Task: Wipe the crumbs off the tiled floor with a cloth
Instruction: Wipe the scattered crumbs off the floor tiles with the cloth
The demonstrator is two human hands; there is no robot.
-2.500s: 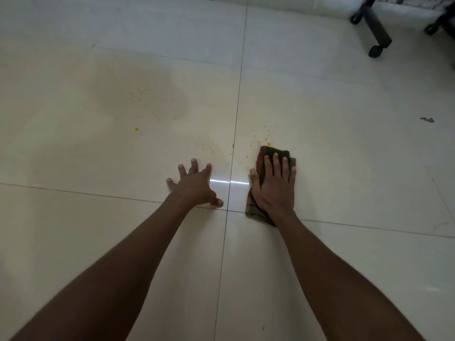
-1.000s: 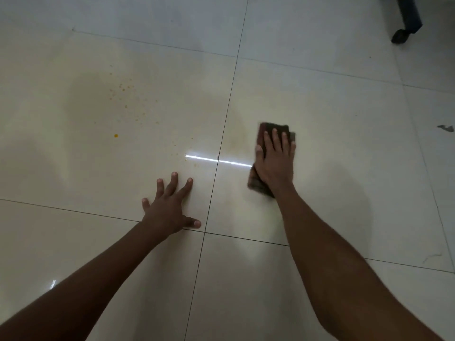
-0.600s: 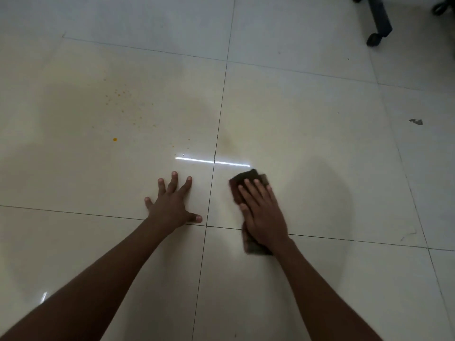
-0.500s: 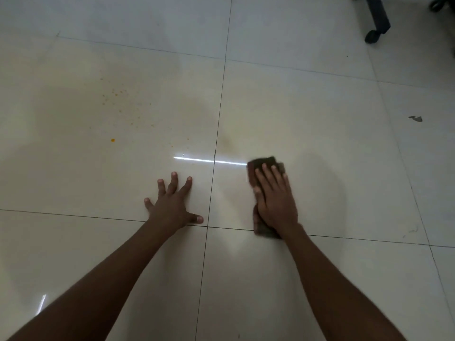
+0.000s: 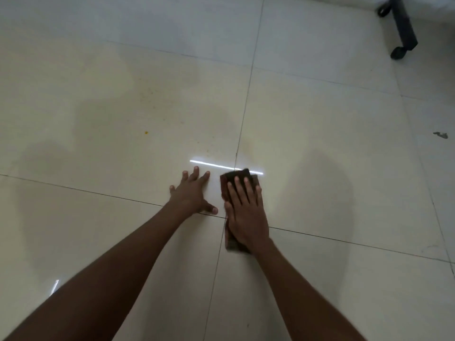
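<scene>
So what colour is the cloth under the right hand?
Dark brown cloth, seen in the head view, pressed flat by the right hand.

Single head-worn view looking forward and steeply down, sitting close over the tiled floor (image 5: 320,119); both forearms are reaching in from the bottom edge.

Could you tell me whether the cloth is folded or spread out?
Folded: the cloth shows as a compact pad under the right hand.
</scene>
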